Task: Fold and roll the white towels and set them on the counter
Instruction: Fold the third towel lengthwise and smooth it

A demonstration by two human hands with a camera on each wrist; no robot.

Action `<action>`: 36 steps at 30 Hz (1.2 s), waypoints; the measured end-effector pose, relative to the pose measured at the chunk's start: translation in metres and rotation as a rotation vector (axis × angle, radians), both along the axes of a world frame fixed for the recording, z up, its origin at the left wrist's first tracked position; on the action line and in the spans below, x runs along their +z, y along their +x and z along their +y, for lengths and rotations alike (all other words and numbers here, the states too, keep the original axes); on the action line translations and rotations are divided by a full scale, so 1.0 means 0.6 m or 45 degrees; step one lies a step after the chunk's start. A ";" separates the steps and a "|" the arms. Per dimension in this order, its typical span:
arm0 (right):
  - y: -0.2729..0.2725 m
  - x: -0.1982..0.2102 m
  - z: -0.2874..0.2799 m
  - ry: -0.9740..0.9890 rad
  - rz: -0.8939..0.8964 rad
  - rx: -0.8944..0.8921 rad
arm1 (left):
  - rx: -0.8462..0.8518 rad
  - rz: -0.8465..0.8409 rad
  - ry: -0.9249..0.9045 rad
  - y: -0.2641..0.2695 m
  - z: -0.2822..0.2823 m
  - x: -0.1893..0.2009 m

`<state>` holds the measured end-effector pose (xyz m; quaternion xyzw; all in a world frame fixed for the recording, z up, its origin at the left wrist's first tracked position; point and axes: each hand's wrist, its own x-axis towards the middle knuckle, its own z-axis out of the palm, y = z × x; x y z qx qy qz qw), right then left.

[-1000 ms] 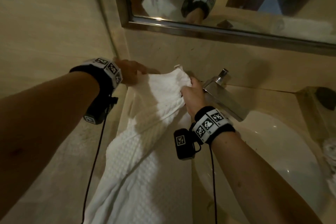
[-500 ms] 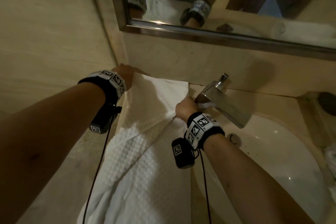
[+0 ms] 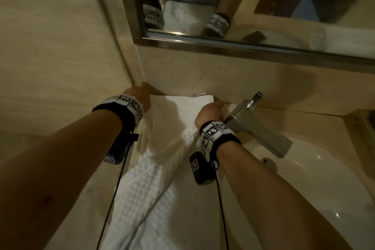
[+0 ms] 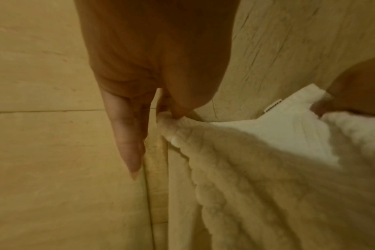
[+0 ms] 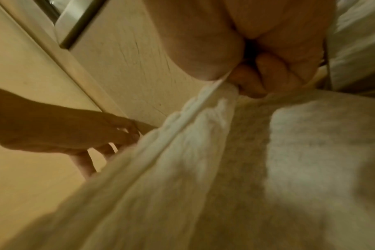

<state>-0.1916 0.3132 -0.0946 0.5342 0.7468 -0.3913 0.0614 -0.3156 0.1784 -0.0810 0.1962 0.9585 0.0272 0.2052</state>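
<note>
The towel (image 3: pixel 162 168) lies lengthwise on the worktop (image 3: pixel 316 126), its far edge against the back wall (image 3: pixel 223 75) and its near end trailing toward the person. The left hand (image 3: pixel 142 93) holds the far left corner, in the angle where the side wall meets the back wall. The right hand (image 3: pixel 209 112) holds the far right corner, just left of the tap (image 3: pixel 257 128). The basin (image 3: pixel 304 178) sits right of the towel, the mirror (image 3: pixel 243 2) above.

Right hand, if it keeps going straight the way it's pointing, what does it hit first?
Most likely the back wall under the mirror. The right hand, gripping the towel corner, points at it, just left of the faucet. The remaining gap is hard to judge.
</note>
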 end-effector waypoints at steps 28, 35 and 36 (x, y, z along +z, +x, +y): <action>-0.032 -0.046 0.018 0.455 -0.520 0.670 | 0.417 -0.085 0.155 0.063 -0.007 -0.040; -0.032 -0.053 0.016 0.426 -0.477 0.531 | 0.817 -0.370 0.680 0.040 -0.020 -0.062; -0.033 -0.052 0.019 0.418 -0.528 0.590 | 0.805 -0.375 0.689 0.037 -0.024 -0.064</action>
